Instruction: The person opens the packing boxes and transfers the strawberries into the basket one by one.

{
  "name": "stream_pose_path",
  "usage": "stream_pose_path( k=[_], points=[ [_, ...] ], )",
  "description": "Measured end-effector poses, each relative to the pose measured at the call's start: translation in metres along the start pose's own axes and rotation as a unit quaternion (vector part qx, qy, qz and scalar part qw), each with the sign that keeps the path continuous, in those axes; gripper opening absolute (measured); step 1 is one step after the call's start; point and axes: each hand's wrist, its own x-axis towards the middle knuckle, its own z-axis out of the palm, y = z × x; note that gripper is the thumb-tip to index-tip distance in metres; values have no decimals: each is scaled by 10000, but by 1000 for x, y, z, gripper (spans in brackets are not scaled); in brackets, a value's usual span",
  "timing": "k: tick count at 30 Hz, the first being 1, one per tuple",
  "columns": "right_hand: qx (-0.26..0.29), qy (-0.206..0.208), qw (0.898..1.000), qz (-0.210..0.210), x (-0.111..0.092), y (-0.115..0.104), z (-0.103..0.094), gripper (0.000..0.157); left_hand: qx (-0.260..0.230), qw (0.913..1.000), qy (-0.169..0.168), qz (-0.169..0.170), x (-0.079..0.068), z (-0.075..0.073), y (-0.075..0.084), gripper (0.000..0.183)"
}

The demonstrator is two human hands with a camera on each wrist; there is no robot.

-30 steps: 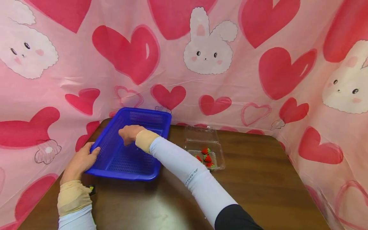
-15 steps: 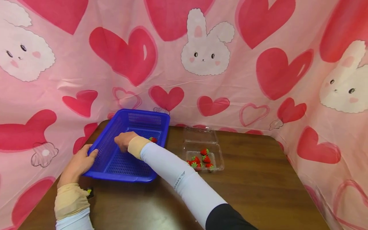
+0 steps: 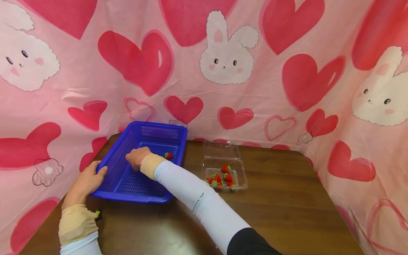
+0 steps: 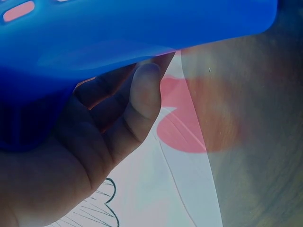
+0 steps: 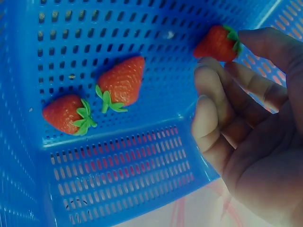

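Note:
A blue plastic basket (image 3: 105, 194) with slotted walls stands on the left of the table. My left hand (image 3: 87, 180) grips its left rim; in the left wrist view, the curled fingers (image 4: 144, 90) are under the rim. Inside the basket is my right hand (image 3: 138, 158). The right wrist view shows it pinching a red strawberry (image 5: 215, 43) by its leafy end, between thumb and fingertips. Two more strawberries, one larger (image 5: 122, 80) and one smaller (image 5: 65, 114), lie on the basket floor, apart from the hand.
Right of the basket, a clear plastic clamshell box (image 3: 243, 177) lies with its lid (image 3: 220, 150) back and several strawberries (image 3: 227, 176) inside. A small black and yellow object (image 3: 98, 214) sits by the left wrist. A printed pink curtain (image 3: 188, 81) surrounds the wooden table (image 3: 280, 198).
My right hand has moved slightly left and down within the basket, and a strawberry there has come into sight past the wrist. The left hand keeps its grip on the rim.

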Motion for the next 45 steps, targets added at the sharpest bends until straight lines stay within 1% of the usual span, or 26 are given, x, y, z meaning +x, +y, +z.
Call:
stream_pose_path(
  k=[5,8,10,13,16,21,23,24,28,29,31,37,40,45],
  points=[
    [48,-163,9999,11,0,4,-7,22,58,10000,55,60,-2,0,1,60],
    [175,-275,9995,42,0,10,-12,19,100,9999,84,113,-1,0,1,60],
    [234,-280,9993,40,-2,16,-18,18,125,9997,136,152,0,1,1,59],
    [294,-172,9994,28,-6,29,-29,16,165,9994,220,210,1,1,1,58],
    [399,21,9992,-55,-15,45,-43,13,191,9991,297,233,2,2,2,57],
    [646,242,9974,-194,-36,72,-60,9,167,9994,229,185,0,1,1,57],
    [710,431,9959,-362,-45,83,-62,8,126,9997,161,164,-2,1,2,58],
    [732,584,9946,-458,-49,89,-62,6,105,9997,134,150,-2,0,2,58],
    [793,1345,9847,-776,-66,113,-58,16,95,9998,79,139,-3,0,3,60],
    [805,1498,9823,-786,-71,118,-56,18,94,9998,105,158,-2,1,3,59],
    [761,1717,9789,-802,-79,128,-53,17,113,9997,130,171,-2,1,2,59],
    [643,1951,9757,-767,-106,155,-39,13,189,9995,128,199,0,2,1,60],
    [563,2094,9732,-772,-121,170,-29,11,196,9994,166,243,0,3,1,59],
    [214,2401,9663,-906,-147,193,-5,8,257,9993,176,207,1,2,0,59]
  ],
)
